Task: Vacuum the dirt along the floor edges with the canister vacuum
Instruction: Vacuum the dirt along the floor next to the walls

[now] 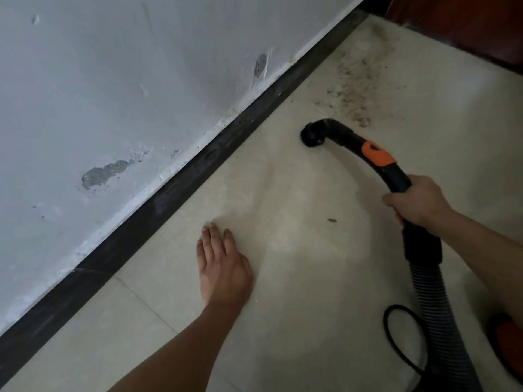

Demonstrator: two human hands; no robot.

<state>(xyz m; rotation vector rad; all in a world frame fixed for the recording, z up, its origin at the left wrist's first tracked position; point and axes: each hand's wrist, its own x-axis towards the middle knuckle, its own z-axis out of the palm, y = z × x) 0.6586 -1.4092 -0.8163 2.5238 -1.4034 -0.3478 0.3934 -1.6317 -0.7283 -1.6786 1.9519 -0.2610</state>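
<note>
My right hand [416, 200] grips the black curved vacuum handle [376, 158], which carries an orange slider. Its open nozzle end [311, 135] sits low on the pale tiled floor, a short way out from the black skirting board [181, 182]. A patch of dark dirt [353, 91] is scattered on the floor just beyond the nozzle, toward the far corner. One small speck of dirt [331, 220] lies between my hands. The ribbed hose [441, 315] runs back from the handle past my right forearm. My left hand [222, 263] rests flat on the floor with straight fingers.
A grey-white wall [113, 94] with chipped plaster rises above the skirting. A black power cord [396, 338] loops on the floor by the hose. An orange part of the vacuum body [506, 338] shows at the lower right. Dark red-brown woodwork [467, 26] stands at the far corner.
</note>
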